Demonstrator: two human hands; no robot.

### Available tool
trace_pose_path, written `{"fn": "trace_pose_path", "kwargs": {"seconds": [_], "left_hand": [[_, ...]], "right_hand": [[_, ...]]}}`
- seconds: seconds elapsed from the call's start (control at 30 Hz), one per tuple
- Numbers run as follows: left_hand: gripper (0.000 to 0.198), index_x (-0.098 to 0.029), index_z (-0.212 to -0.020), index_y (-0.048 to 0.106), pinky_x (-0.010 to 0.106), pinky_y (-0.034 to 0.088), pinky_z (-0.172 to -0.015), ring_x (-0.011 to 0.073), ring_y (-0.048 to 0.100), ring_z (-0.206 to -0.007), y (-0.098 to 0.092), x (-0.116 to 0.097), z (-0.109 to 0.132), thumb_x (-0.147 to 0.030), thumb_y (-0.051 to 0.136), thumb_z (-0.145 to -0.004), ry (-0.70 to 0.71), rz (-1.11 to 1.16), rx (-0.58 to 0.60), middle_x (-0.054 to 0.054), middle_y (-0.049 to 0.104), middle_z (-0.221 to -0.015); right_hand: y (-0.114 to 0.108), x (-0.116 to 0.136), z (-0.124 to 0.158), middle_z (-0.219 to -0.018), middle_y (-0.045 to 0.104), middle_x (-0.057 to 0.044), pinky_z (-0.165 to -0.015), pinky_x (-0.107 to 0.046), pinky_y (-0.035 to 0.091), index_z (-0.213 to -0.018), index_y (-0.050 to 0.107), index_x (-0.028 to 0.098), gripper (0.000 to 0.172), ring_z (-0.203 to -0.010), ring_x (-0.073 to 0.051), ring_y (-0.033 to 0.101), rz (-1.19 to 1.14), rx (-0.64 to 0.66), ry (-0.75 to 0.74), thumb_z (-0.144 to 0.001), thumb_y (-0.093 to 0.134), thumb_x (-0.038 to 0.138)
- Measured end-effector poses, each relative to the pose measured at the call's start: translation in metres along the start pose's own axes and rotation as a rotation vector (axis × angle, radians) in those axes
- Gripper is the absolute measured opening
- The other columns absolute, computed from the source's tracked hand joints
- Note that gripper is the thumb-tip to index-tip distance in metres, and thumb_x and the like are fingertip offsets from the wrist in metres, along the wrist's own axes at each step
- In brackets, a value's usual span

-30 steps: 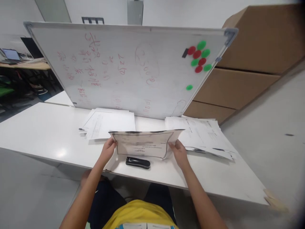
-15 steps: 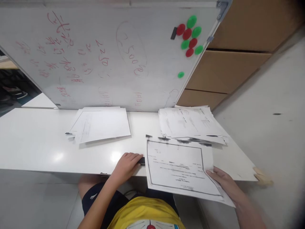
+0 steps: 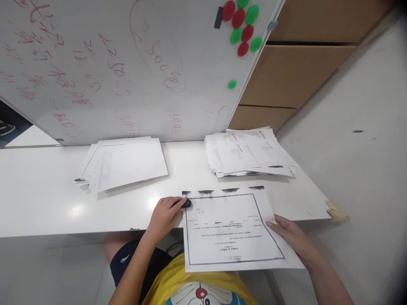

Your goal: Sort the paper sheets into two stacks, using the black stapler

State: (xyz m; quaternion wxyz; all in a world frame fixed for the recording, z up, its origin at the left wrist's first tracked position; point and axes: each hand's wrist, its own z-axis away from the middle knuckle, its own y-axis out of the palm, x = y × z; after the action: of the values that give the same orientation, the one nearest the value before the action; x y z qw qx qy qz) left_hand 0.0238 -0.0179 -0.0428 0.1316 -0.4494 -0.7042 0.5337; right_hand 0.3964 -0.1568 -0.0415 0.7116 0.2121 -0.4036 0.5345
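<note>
My right hand [image 3: 292, 237] pinches the right edge of a printed sheet [image 3: 229, 233], thumb on top. The sheet has a black frame line and dark smudges along its far edge. It lies partly over the table's front edge and reaches above my lap. My left hand [image 3: 165, 214] is wrapped around a small black tool, which looks like a stapler [image 3: 187, 203]. Its rounded end laps over the sheet's far left corner. The rest of the tool is hidden under my fingers. Whether more sheets lie beneath the top one, I cannot tell.
On the white table [image 3: 41, 203] lie a left paper stack [image 3: 133, 163] and a thicker right paper stack [image 3: 248, 152]. A whiteboard [image 3: 197, 51] with red writing and round magnets [image 3: 238, 18] stands behind. Cardboard boxes [image 3: 280, 76] are beside it; a wall [image 3: 365, 169] borders the right.
The sheet has moved left and levelled out, its far left corner now at the black stapler. My right hand moved left with it. The camera view has shifted slightly.
</note>
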Motion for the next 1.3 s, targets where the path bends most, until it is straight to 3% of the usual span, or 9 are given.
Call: {"fn": "trace_pose_path", "kwargs": {"seconds": [0.2, 0.5, 0.63, 0.77, 0.93, 1.03, 1.13, 1.2, 1.3], "left_hand": [[0.051, -0.021, -0.132, 0.049, 0.042, 0.050, -0.082, 0.0247, 0.058, -0.100, 0.007, -0.001, -0.001, -0.003, 0.041, -0.085, 0.049, -0.032, 0.029, 0.013, 0.063, -0.110], [0.043, -0.025, -0.131, 0.051, 0.040, 0.051, -0.083, 0.0234, 0.059, -0.098, -0.007, -0.001, -0.002, -0.013, 0.041, -0.091, 0.013, 0.064, 0.027, 0.010, 0.064, -0.110], [0.036, -0.026, -0.125, 0.055, 0.035, 0.052, -0.081, 0.0222, 0.060, -0.096, -0.023, 0.002, 0.005, -0.020, 0.044, -0.091, -0.028, 0.116, 0.098, 0.009, 0.064, -0.107], [0.036, -0.028, -0.125, 0.056, 0.034, 0.052, -0.084, 0.0228, 0.060, -0.102, -0.040, 0.010, 0.006, -0.026, 0.046, -0.090, -0.054, 0.103, 0.153, 0.008, 0.064, -0.111], [0.042, -0.027, -0.130, 0.053, 0.038, 0.050, -0.089, 0.0265, 0.059, -0.108, -0.065, 0.065, 0.006, -0.037, 0.046, -0.090, -0.149, -0.086, 0.017, 0.009, 0.063, -0.118], [0.048, -0.023, -0.130, 0.053, 0.048, 0.043, -0.097, 0.0330, 0.051, -0.120, -0.080, 0.119, 0.011, -0.042, 0.045, -0.087, -0.219, -0.281, -0.079, 0.011, 0.060, -0.126], [0.053, -0.017, -0.132, 0.051, 0.056, 0.038, -0.101, 0.0386, 0.041, -0.130, -0.091, 0.161, 0.019, -0.040, 0.042, -0.085, -0.265, -0.438, -0.043, 0.014, 0.051, -0.137], [0.049, -0.016, -0.130, 0.054, 0.055, 0.040, -0.099, 0.0357, 0.044, -0.129, -0.097, 0.173, 0.027, -0.028, 0.035, -0.086, -0.275, -0.466, 0.028, 0.012, 0.053, -0.136], [0.050, -0.018, -0.123, 0.059, 0.049, 0.043, -0.099, 0.0288, 0.053, -0.122, -0.103, 0.165, 0.037, -0.013, 0.031, -0.083, -0.250, -0.461, 0.054, 0.010, 0.058, -0.130]], "right_hand": [[-0.007, 0.003, -0.002, -0.094, 0.076, -0.008, -0.071, -0.037, 0.057, -0.098, 0.070, 0.020, 0.041, -0.084, -0.030, 0.071, 0.007, 0.049, -0.014, -0.065, 0.076, 0.044], [0.002, -0.006, -0.002, -0.084, 0.077, -0.007, -0.073, -0.040, 0.056, -0.086, 0.070, 0.022, 0.033, -0.080, -0.030, 0.071, 0.014, -0.064, -0.157, -0.063, 0.074, 0.044], [-0.028, 0.009, -0.021, -0.080, 0.075, -0.005, -0.072, -0.036, 0.055, -0.086, 0.068, 0.023, 0.033, -0.079, -0.028, 0.069, -0.001, -0.192, -0.293, -0.063, 0.072, 0.045], [-0.069, 0.064, -0.064, -0.075, 0.070, -0.003, -0.067, -0.032, 0.052, -0.086, 0.062, 0.021, 0.030, -0.075, -0.024, 0.066, 0.309, -0.439, -0.516, -0.074, 0.053, 0.047], [-0.072, 0.137, -0.128, -0.080, 0.066, -0.008, -0.073, -0.035, 0.046, -0.089, 0.059, 0.019, 0.019, -0.079, -0.025, 0.061, 0.613, -0.529, -0.592, -0.081, 0.046, 0.031], [-0.058, 0.159, -0.156, -0.089, 0.066, -0.017, -0.079, -0.042, 0.043, -0.095, 0.060, 0.014, 0.021, -0.086, -0.030, 0.060, 0.752, -0.563, -0.611, -0.082, 0.046, 0.023], [-0.051, 0.168, -0.171, -0.108, 0.061, -0.027, -0.087, -0.050, 0.038, -0.108, 0.058, 0.007, 0.030, -0.103, -0.037, 0.054, 0.849, -0.599, -0.649, -0.082, 0.047, 0.017], [-0.049, 0.169, -0.173, -0.118, 0.055, -0.030, -0.090, -0.053, 0.035, -0.121, 0.052, 0.004, 0.041, -0.113, -0.040, 0.049, 0.913, -0.632, -0.688, -0.082, 0.046, 0.013], [-0.034, 0.166, -0.161, -0.128, 0.049, -0.031, -0.093, -0.058, 0.033, -0.130, 0.046, 0.003, 0.047, -0.120, -0.042, 0.043, 0.914, -0.722, -0.832, -0.085, 0.040, 0.013]]}}
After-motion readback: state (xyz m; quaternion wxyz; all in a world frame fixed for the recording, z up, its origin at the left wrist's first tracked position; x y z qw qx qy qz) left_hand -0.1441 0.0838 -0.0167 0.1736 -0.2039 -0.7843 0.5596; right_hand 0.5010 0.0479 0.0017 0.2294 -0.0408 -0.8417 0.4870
